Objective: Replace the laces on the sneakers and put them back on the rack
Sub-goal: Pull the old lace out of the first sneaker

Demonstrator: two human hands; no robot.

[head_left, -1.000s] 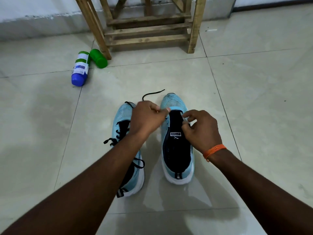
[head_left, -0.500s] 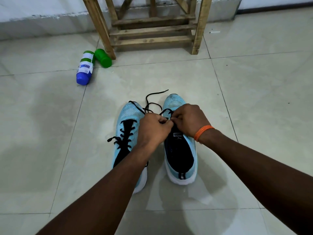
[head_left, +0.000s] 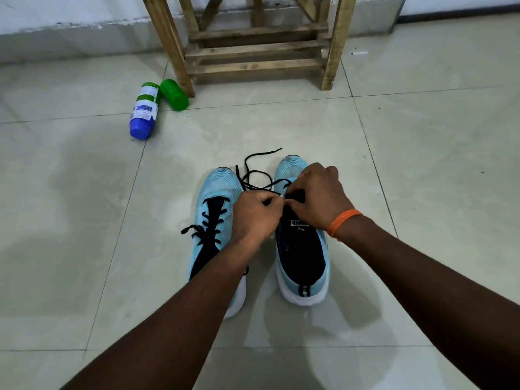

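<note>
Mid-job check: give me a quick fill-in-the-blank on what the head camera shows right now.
1. The left hand and right hand pinch a ____ lace.
2. The wristband is ____.
3. The container beside the blue bottle is ____.
4. The laced sneaker lies to the person's ____.
Missing: black; orange; green; left.

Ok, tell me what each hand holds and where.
Left hand pinches the lace at its tip; right hand pinches the right sneaker at its eyelet edge.
</note>
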